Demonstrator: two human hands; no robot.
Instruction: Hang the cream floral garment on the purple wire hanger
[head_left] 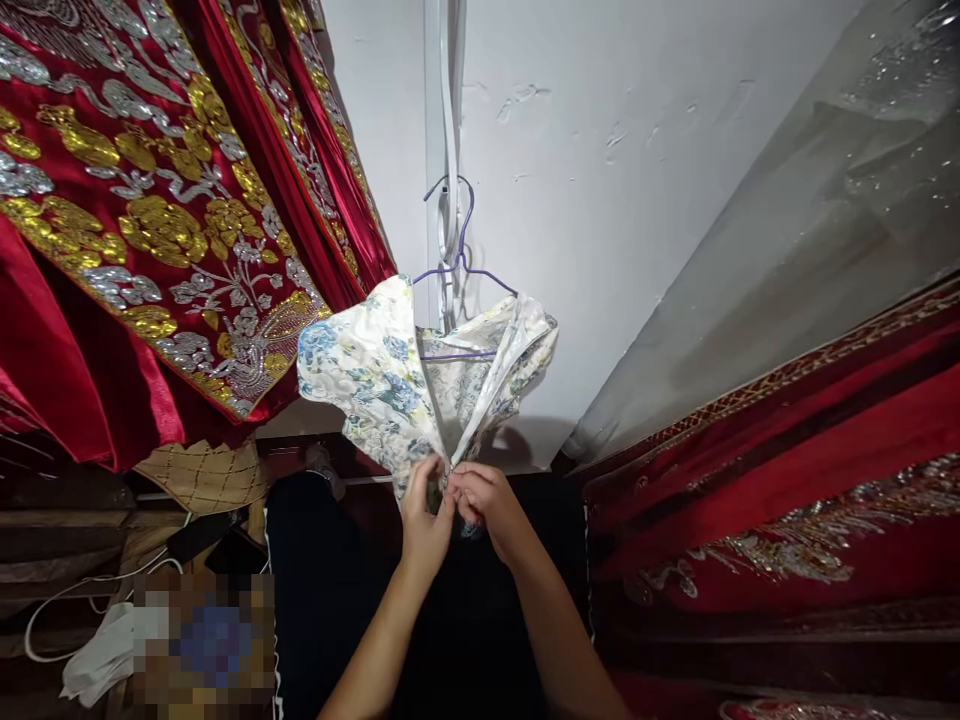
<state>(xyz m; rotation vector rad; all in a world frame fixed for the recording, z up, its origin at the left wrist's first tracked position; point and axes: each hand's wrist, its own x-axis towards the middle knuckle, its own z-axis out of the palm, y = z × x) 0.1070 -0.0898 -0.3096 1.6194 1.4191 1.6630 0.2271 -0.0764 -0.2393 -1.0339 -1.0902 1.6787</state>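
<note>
A white floral dress [382, 360] with blue flowers hangs on a purple wire hanger [463, 262] in front of me. Its front opening spreads apart at the top and narrows to where my hands meet. My left hand [426, 515] is closed on the dress front at the bottom of that opening. Right beside it, my right hand [484, 500] pinches the other edge, fingertips close to the left ones. The small fastening between my fingers is hidden. The lower part of the dress drops behind my hands.
Red cloth with gold and silver sequins [165, 230] hangs at the left. Red embroidered garments [825, 500] and a clear plastic cover [750, 260] line the right. Behind the hanger is a white wall [600, 130]. White cloth [101, 655] and a cable lie at lower left.
</note>
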